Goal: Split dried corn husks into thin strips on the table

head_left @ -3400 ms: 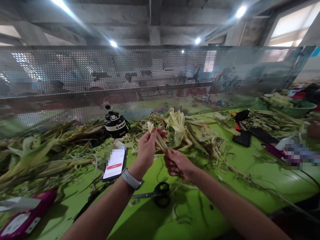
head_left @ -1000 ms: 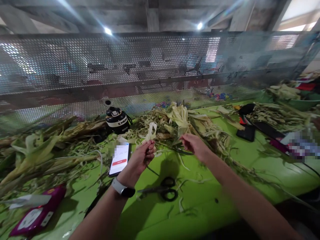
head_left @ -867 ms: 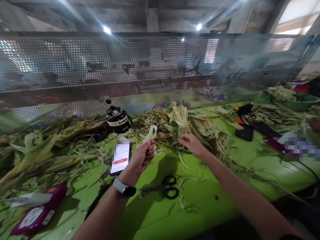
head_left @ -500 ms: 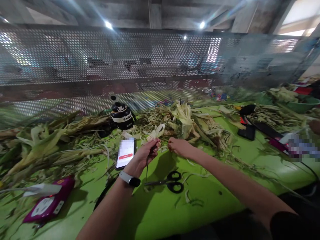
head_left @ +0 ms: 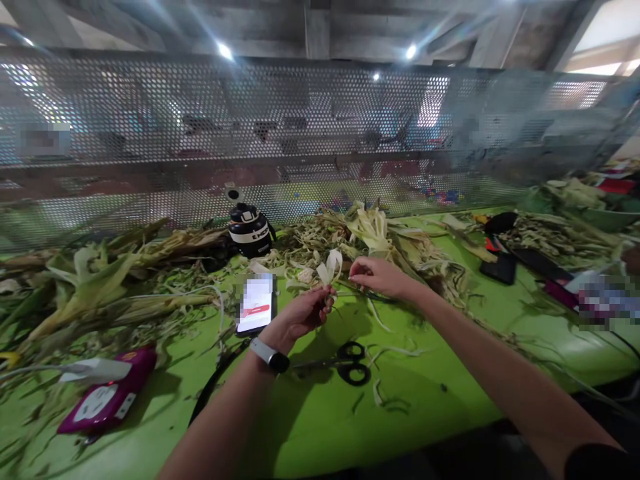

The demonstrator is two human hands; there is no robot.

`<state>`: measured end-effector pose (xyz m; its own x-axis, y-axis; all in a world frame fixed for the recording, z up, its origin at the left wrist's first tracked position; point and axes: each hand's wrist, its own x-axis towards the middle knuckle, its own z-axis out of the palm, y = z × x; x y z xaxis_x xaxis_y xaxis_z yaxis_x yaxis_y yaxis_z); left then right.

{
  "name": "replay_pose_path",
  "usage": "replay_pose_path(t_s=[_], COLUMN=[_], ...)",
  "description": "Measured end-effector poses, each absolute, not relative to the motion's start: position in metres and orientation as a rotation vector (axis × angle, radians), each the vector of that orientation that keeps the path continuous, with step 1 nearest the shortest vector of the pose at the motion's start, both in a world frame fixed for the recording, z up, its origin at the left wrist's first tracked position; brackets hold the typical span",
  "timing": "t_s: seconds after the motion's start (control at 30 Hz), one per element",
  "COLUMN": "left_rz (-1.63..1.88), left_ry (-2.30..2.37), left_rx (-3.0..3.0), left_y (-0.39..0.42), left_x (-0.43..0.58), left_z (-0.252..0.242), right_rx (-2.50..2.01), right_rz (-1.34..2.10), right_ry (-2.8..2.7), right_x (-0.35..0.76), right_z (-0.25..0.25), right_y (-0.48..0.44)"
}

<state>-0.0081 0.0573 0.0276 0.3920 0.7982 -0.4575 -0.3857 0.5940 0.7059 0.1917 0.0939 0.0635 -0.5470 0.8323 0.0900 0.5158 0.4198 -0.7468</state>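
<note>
From my remote feed I see the left hand (head_left: pixel 309 311) with its fingers clamped on a pale husk strip (head_left: pixel 330 268), creamy white, thin and ribbon-like, its top bent into upright loops above the fingertips. It sits over the green table (head_left: pixel 320 427), before the husk pile (head_left: pixel 373 230). The right hand (head_left: pixel 383 277) is just beside it, fingers curled; I can't tell whether they pinch anything. Scissors (head_left: pixel 353 364) lie below.
</note>
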Motion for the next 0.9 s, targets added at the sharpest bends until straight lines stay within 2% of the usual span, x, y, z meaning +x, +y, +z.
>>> replay_pose_path(t_s=[0.2, 0.37, 0.57, 0.67, 0.9], left_rz=[0.719, 0.603, 0.864, 0.95, 0.857], left_ry=[0.898, 0.989, 1.478, 1.391, 0.957], left_rx=[0.758, 1.067, 1.652, 1.545, 1.064], left_y=[0.056, 0.054, 0.059, 0.059, 0.049], left_x=[-0.012, -0.011, -0.017, -0.019, -0.007], left_z=[0.028, 0.023, 0.028, 0.034, 0.039], right_rx=[-1.193, -1.294, -1.4, -1.37, -1.096], right_rz=[0.926, 0.785, 0.818, 1.004, 1.366], right_ry=[-2.217, -2.169, -2.106, -2.018, -2.002], right_x=[0.223, 0.245, 0.263, 0.262, 0.227], right_z=[0.067, 0.076, 0.079, 0.079, 0.098], right_y=[0.092, 0.083, 0.075, 0.071, 0.058])
